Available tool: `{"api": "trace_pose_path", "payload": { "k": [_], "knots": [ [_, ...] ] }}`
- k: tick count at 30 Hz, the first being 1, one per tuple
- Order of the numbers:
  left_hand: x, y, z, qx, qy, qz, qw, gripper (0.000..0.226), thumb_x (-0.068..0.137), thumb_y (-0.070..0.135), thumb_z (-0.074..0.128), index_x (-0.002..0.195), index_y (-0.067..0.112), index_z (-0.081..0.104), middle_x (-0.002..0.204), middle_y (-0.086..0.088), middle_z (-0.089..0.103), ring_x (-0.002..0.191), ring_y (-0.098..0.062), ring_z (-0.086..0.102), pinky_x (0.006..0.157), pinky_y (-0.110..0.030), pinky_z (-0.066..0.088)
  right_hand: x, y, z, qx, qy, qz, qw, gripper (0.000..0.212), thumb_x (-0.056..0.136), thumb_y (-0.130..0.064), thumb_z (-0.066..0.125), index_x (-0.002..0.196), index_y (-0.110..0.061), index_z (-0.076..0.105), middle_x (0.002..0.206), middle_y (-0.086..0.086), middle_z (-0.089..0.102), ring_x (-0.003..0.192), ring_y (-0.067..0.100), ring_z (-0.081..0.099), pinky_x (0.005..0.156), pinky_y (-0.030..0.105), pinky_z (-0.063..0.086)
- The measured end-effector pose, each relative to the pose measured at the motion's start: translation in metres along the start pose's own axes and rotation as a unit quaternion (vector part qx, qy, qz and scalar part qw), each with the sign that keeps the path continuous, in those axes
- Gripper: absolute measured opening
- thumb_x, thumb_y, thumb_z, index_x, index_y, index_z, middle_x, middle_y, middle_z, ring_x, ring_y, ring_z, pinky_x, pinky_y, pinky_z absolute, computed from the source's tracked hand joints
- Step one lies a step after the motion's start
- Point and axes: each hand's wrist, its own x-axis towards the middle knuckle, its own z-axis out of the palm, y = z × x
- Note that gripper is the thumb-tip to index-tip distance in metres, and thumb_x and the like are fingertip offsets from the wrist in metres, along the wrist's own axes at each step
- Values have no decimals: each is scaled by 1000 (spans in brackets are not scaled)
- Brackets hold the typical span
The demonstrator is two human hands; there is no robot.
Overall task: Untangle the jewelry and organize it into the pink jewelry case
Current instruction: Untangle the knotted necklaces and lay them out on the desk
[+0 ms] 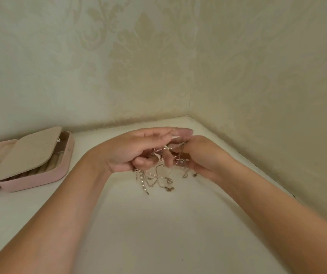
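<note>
The worktop (158, 224) fills a corner, with the back wall (99, 66) along its back edge and the side wall (267, 76) along its right edge. The jewelry case (30, 181) lies open at the left edge, well apart from the hands. Towards the back right corner, the left hand (137, 149) and right hand (202, 155) meet above the worktop, with the tangle of chains (154, 178) held between them and hanging down to the surface

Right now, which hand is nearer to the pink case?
Left. The left hand is to the right of the case, apart from it. The right hand lies further right, beyond the left one. Both hold the chains.
</note>
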Motion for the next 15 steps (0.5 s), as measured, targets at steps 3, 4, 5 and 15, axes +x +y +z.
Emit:
{"api": "trace_pose_path", "payload": {
  "k": [3,4,5,15],
  "knots": [
    [3,0,-4,-38,117,-17,992,30,85,36,50,105,29,72,78,3,57,44,0,28,34,-10,20,-5,-5,-7,107,-87,26,990,14,90,-8,58,76,-8,63,63,1,52,49,10,48,75,25,56],
    [4,-2,-5,-51,138,-15,989,29,84,36,52,101,27,74,81,3,54,48,-1,30,34,-10,21,-7,-7,-6,87,-94,30,991,18,89,-13,59,71,-11,61,56,-2,47,44,9,42,72,23,56],
    [5,-2,-4,-58,147,-12,987,29,84,37,52,101,26,74,83,2,52,51,-2,31,35,-10,21,-9,-8,-5,56,-96,31,993,21,90,-19,59,69,-13,59,52,-4,43,42,8,38,69,22,55],
    [8,1,4,-3,121,5,993,36,81,34,56,116,37,65,80,8,53,47,-1,29,36,-10,20,-10,-2,1,57,-179,13,982,60,69,-71,37,96,-21,58,78,4,60,69,22,63,97,46,49]
  ]
}}
